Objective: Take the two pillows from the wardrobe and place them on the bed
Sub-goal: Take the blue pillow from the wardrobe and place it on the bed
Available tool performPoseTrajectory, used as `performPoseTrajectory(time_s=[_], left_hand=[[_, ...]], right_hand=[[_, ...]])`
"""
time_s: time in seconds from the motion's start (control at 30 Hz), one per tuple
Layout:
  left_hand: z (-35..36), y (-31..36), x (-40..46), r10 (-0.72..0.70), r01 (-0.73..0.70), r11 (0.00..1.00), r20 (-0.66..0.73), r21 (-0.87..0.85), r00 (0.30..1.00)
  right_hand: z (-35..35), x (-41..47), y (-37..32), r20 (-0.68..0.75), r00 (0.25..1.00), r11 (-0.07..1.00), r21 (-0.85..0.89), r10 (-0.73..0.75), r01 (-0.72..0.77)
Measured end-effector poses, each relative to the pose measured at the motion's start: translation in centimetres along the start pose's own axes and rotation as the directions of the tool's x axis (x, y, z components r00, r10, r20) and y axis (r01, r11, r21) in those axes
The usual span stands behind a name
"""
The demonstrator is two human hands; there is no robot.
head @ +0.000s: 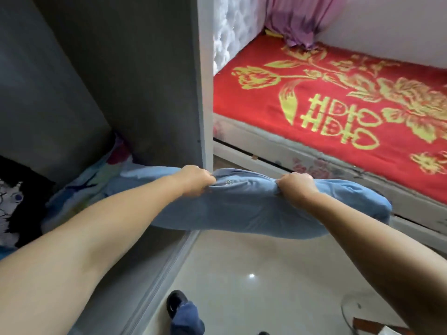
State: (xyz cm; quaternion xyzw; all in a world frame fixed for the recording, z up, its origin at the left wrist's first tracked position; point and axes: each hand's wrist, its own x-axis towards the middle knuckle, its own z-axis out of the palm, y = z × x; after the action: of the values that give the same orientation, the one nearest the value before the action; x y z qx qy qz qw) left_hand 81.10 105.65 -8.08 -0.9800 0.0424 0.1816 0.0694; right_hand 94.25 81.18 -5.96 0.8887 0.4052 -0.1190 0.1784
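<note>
Gripping a blue pillow point(242, 209) with both hands, the person holds it in the air above the pale floor point(254, 274), in front of the open wardrobe point(150, 81) and just beside the bed point(326, 112). The left hand point(194, 181) has its fingers curled tightly into the fabric near the upper edge, toward the wardrobe side. The right hand point(296, 186) does the same further toward the bed side, and the cloth bunches up into small folds at each grip.

The pillow is soft and plump, in a plain light blue cover with a tiny mark between the two hands. Its middle sags a little and its ends are rounded. The long axis lies about level and runs from left to right across the view. One end points into the wardrobe, where it is near a colourful folded blanket point(79, 189). The other end points to the bed frame.

The bed carries a red cover with yellow flowers point(362, 93). A purple cloth point(300, 22) hangs at its far corner.
</note>
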Motion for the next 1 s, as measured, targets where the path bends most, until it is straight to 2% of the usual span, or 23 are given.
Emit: performPoseTrajectory(time_s=[0.27,0.47,0.6,0.77,1.0], left_hand=[[-9.1,15.6,10.4,0.169,-0.164,0.977,-0.029,0.137,0.985],[-13.9,20.3,18.3,0.295,-0.278,0.932,-0.044,0.233,0.954],[-16.9,19.6,24.4,0.367,-0.332,0.895,-0.071,0.299,0.927],[-21.7,15.5,33.0,0.424,-0.368,0.867,-0.109,0.336,0.899],[-27.6,10.0,43.3,0.411,-0.321,0.865,-0.177,0.386,0.894]], right_hand=[[4.4,-8.8,17.8,-0.016,0.99,0.989,-0.031,0.141,-0.142],[5.7,-10.0,27.1,-0.011,0.974,0.973,-0.048,0.226,-0.226],[5.4,-7.4,32.0,-0.051,0.964,0.964,-0.047,0.26,-0.263],[2.4,-1.3,37.6,-0.067,0.948,0.95,-0.01,0.31,-0.311],[-1.7,7.0,44.0,-0.143,0.926,0.937,0.028,0.349,-0.348]])
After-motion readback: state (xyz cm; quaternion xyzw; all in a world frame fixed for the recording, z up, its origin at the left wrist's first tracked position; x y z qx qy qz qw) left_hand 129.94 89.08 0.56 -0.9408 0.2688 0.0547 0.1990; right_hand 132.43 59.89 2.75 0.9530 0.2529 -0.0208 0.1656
